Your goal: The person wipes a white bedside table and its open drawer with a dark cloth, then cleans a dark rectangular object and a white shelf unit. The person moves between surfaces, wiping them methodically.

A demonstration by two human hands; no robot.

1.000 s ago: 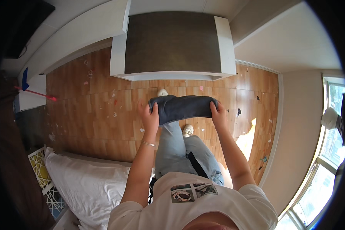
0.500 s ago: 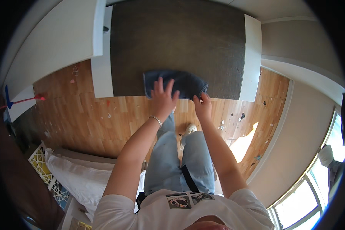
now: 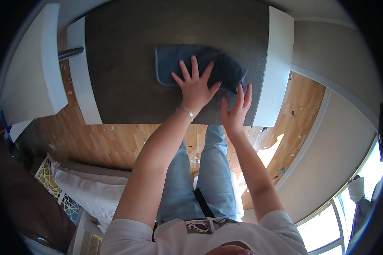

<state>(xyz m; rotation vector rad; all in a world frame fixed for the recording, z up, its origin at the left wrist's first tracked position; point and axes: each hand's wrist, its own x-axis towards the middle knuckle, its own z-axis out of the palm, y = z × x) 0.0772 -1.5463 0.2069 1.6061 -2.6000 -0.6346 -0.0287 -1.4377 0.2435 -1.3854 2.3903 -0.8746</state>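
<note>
A folded dark blue cloth with a pale edge lies flat on the dark tabletop. My left hand, a bracelet at its wrist, is spread out with its fingers over the cloth's lower middle. Near the cloth's right corner, my right hand has its fingers stretched and apart, the fingertips at the cloth's edge. Nothing shows in its grasp.
White end strips border the dark top on both sides. A white cabinet stands to the left. Scraps lie on the wooden floor. White bedding is at lower left, windows at lower right.
Both hands and the cloth have moved farther in over the tabletop, away from its near edge. My right hand has opened from its pinch on the cloth's corner. The view has shifted toward the table.
</note>
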